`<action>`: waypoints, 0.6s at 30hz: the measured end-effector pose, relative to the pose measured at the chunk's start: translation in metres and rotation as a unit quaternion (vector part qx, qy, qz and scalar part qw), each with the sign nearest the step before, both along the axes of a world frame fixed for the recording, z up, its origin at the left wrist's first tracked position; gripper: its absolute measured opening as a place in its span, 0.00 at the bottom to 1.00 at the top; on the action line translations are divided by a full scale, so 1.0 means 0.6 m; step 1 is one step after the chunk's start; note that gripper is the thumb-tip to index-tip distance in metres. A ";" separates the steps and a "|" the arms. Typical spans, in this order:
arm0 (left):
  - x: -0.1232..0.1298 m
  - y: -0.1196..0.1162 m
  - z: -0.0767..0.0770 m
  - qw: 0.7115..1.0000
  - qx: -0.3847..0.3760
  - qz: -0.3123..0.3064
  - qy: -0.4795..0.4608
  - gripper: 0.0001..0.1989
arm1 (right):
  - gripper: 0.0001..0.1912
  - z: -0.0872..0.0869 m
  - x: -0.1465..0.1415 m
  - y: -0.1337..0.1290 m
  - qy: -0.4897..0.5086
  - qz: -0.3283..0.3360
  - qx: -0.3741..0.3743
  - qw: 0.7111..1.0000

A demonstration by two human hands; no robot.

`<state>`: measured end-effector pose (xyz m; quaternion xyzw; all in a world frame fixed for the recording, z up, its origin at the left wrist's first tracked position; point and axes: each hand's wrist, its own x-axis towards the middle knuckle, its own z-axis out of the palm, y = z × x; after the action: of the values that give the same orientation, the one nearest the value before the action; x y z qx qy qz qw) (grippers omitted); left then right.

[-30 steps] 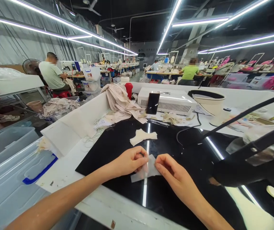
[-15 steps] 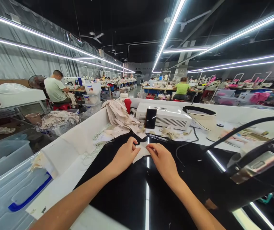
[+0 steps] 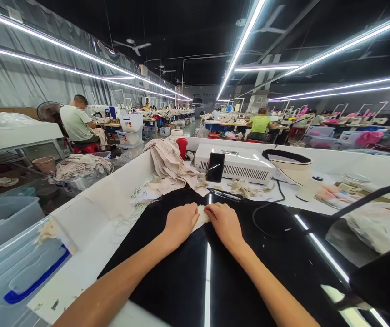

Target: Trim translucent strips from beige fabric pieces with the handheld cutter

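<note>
A small cream fabric piece point(image 3: 201, 219) lies between my two hands over the glossy black work surface point(image 3: 181, 281). My left hand point(image 3: 180, 223) has its fingers closed on the left edge of this piece. On the other side, my right hand point(image 3: 225, 221) pinches its right edge with thumb and fingers. The fingertips of both hands are close together, and they hide part of the fabric.
Beyond my hands stand a phone point(image 3: 215, 167), a white vented box point(image 3: 234, 163) and a pile of cream fabric point(image 3: 171, 165). A dark cable point(image 3: 368, 197) and a black machine part point(image 3: 382, 277) are at the right. Two seated people work farther back.
My left hand's fingers have closed down on the fabric, and less of it shows between my hands. The black machine part at the right has shifted lower and rightward in view.
</note>
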<state>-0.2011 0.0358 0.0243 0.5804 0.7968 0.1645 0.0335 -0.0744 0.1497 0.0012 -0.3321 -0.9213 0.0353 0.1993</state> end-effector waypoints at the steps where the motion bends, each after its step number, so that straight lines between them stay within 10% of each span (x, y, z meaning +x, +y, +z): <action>1: 0.000 0.001 -0.002 1.000 -0.003 0.000 0.007 0.17 | 0.15 -0.001 0.000 0.000 -0.002 -0.001 0.002 1.000; 18: -0.008 -0.008 -0.015 0.994 0.037 -0.038 0.098 0.10 | 0.16 0.002 0.007 -0.032 -0.024 -0.040 -0.003 0.999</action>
<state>-0.2058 0.0307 0.0154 0.6248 0.7667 0.1349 -0.0600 -0.0699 0.1302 0.0022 -0.3701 -0.9116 0.0220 0.1773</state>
